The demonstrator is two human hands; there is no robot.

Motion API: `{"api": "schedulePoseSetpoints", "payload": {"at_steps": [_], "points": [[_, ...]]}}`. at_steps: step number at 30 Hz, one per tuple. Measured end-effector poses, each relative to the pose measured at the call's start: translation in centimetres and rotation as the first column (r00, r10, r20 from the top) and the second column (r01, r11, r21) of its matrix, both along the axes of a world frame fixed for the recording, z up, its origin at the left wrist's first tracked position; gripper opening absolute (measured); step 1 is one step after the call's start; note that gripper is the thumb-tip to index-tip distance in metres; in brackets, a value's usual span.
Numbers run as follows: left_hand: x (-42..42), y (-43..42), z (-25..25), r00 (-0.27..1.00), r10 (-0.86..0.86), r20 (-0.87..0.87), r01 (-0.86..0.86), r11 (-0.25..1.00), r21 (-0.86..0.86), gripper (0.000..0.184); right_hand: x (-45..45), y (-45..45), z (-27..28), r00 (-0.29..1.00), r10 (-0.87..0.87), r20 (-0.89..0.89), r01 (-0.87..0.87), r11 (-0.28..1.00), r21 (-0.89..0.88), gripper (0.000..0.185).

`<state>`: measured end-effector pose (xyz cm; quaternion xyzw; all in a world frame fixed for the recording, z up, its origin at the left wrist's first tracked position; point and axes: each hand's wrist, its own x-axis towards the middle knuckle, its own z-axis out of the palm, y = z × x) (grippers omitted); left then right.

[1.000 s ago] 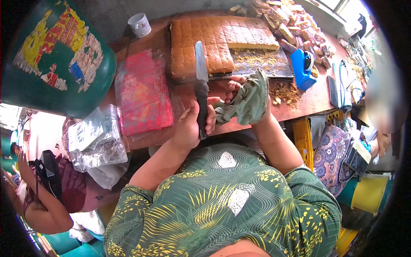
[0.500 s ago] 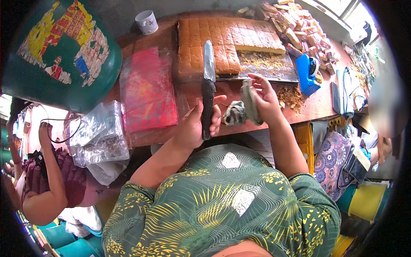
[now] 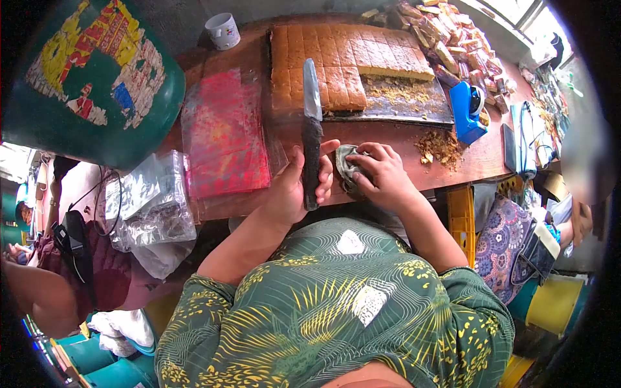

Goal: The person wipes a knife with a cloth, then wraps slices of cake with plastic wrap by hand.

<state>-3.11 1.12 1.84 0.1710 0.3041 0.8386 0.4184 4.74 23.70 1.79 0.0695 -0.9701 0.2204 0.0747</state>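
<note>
A knife point(image 3: 312, 132) with a black-wrapped handle stands nearly upright in my left hand point(image 3: 294, 184), its blade pointing away from me. My right hand point(image 3: 383, 173) is closed over a crumpled grey cloth point(image 3: 345, 165) at the table's front edge, close beside my left fingers. Beyond the hands lies a slab of brown cake point(image 3: 310, 68), scored into pieces, on a dark tray point(image 3: 420, 107). The tray's front right part is bare of cake and strewn with crumbs.
Wrapped bars point(image 3: 453, 48) are heaped at the back right, near a blue tape dispenser point(image 3: 467, 113) and cake crumbs point(image 3: 438, 147). Red plastic sheets point(image 3: 226, 136), a white mug point(image 3: 222, 31) and a green drum point(image 3: 97, 84) are on the left. Another person point(image 3: 84, 265) is at far left.
My right hand has come down and left, from holding part of the cloth up to closing over it on the table. The knife has shifted slightly left. The person at left has moved an arm.
</note>
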Motion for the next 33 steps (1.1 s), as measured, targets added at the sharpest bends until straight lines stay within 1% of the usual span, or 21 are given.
{"api": "schedulePoseSetpoints", "payload": {"at_steps": [2,5,8,9,11,12,14,15,18,21,24,31,33], "points": [[0.1,0.1,0.1,1.000,0.024,0.013,-0.024,1.000,-0.015,0.078,0.2,-0.4,0.7,1.000,0.006,-0.004,-0.006,1.000,-0.008,0.044],[0.1,0.2,0.0,0.999,0.030,0.027,-0.030,0.999,-0.010,0.077,0.3,-0.9,1.3,1.000,-0.010,0.006,0.010,1.000,0.015,0.040],[0.0,0.1,-0.3,0.999,0.028,0.033,-0.028,1.000,-0.006,0.076,-0.2,-0.1,0.1,0.999,0.010,0.054,-0.007,0.998,-0.063,0.038],[-0.1,0.1,-0.4,0.999,0.029,0.034,-0.029,1.000,-0.007,0.075,-0.3,0.0,-0.2,0.999,0.001,0.032,0.001,0.996,-0.092,0.036],[-0.2,0.1,-0.5,0.998,0.061,0.018,-0.060,0.997,-0.052,0.066,-0.4,0.3,-0.6,1.000,-0.012,-0.013,0.010,0.988,-0.151,0.034],[-0.4,0.0,-0.6,0.997,0.079,0.009,-0.078,0.994,-0.074,0.062,-0.5,0.5,-0.7,0.999,-0.020,-0.032,0.013,0.978,-0.209,0.034],[-0.6,-0.5,-0.6,0.980,0.167,-0.109,-0.185,0.966,-0.179,0.052,-0.4,0.9,-0.9,0.997,-0.035,-0.070,0.010,0.947,-0.320,0.034],[-0.7,-0.8,-0.5,0.963,0.208,-0.172,-0.244,0.943,-0.224,0.047,-0.3,1.0,-1.1,0.992,-0.059,-0.112,0.020,0.948,-0.317,0.034],[-1.6,-1.3,0.2,0.916,0.305,-0.261,-0.377,0.876,-0.299,0.036,-0.1,1.6,-1.8,0.989,-0.044,-0.140,-0.002,0.950,-0.313,0.034],[-3.1,-1.9,1.7,0.888,0.403,-0.223,-0.459,0.816,-0.351,0.041,-0.3,1.7,-2.0,0.987,-0.013,-0.160,-0.032,0.960,-0.277,0.038],[-4.9,-2.7,1.6,0.839,0.408,-0.358,-0.527,0.774,-0.352,0.033,-0.3,1.6,-2.0,0.986,-0.005,-0.165,-0.037,0.968,-0.249,0.040],[-7.7,-1.7,2.1,0.789,0.477,-0.388,-0.606,0.711,-0.357,0.036,-0.3,1.7,-1.8,0.982,0.015,-0.190,-0.061,0.969,-0.240,0.035],[-8.5,-1.5,2.5,0.810,0.486,-0.328,-0.584,0.714,-0.386,0.034,-0.3,1.7,-1.7,0.980,0.019,-0.197,-0.066,0.970,-0.235,0.035]]}}
